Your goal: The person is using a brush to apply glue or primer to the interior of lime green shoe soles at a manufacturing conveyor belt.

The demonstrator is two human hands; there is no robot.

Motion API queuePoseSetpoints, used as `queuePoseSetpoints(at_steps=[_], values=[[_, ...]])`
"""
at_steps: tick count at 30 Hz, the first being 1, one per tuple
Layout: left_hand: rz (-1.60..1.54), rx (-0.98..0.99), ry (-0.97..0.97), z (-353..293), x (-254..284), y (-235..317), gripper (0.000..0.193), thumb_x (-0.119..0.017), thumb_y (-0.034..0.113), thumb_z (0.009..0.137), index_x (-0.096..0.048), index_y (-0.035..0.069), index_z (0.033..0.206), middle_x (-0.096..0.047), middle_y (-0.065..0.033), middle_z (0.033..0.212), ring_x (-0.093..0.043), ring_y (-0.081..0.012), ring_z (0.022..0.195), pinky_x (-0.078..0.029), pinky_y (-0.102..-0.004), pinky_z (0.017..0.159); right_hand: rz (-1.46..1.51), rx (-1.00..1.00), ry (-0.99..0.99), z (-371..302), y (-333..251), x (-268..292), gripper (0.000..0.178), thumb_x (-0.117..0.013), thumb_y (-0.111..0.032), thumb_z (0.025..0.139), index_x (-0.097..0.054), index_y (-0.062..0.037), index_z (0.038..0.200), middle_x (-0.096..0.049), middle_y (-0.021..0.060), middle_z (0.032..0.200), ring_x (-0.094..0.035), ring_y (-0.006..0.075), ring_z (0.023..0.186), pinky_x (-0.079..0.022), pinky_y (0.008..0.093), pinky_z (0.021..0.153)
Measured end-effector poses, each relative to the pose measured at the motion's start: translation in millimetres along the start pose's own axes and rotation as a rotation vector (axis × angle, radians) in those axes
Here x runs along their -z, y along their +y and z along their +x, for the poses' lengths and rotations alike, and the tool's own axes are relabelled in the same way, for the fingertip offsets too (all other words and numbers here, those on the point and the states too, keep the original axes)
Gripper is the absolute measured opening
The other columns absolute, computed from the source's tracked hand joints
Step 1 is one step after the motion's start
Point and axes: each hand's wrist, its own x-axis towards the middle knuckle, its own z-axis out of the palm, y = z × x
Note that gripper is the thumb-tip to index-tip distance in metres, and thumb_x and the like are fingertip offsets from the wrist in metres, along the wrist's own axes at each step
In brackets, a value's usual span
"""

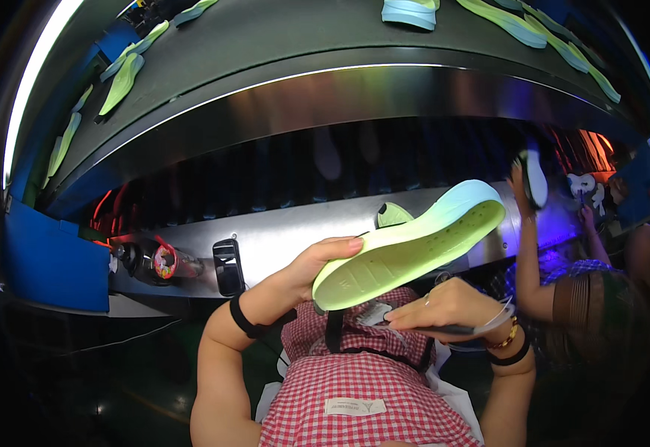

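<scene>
- Apron [355,380]: red-and-white check, filling the bottom of the view.
- Sole [418,242]: held up above the lap, in front of the desk [280,242]. Yellow-green at the heel, pale blue at the toe; toe points up and right, tilted, perforated face toward the viewer.
- Left hand [314,262]: grips the sole by the heel end, thumb against its side wall; remaining fingers mostly hidden behind it, pinching the edge.
- Right hand [448,304]: fingers wrapped on a dark, flat tool [455,333] (exact kind unclear), below the sole and apart from it.
- On the desk, metal: phone [228,267] at left, beside a cup [167,261] and a dark bottle [139,257]. Green piece [394,214] just behind the sole, partly covered.
- Belt [265,63]: dark, beyond the desk; more soles [124,83] scattered along it.
- Far right: a co-worker's hand [518,182] holds a pale sole.
</scene>
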Motion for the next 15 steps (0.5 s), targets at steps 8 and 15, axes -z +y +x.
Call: queuePoseSetpoints(at_steps=[8,15], values=[[0.106,0.129,0.153,-8.6,1.9,0.1,0.048,-0.052,0.031,0.087,-0.048,-0.007,0.116,-0.059,-0.0175,0.098,-0.063,-0.0184,0.080,-0.054,-0.0263,0.067,-0.049,-0.091,-0.038,-8.5,-0.2,9.8,0.030,-0.060,0.000,0.067,-0.065,-0.0093,0.096,-0.065,0.0062,0.098,-0.063,0.0221,0.090,-0.049,0.0307,0.080],[0.148,0.138,0.204,-22.9,10.2,6.3,0.046,-0.049,0.029,0.089,-0.045,-0.006,0.118,-0.058,-0.0177,0.103,-0.063,-0.0189,0.082,-0.054,-0.0264,0.069,-0.308,-0.023,-0.141,-14.7,3.9,10.3,0.032,-0.054,-0.002,0.070,-0.063,-0.0150,0.098,-0.063,-0.0026,0.106,-0.064,0.0175,0.075,-0.050,0.0260,0.059]])
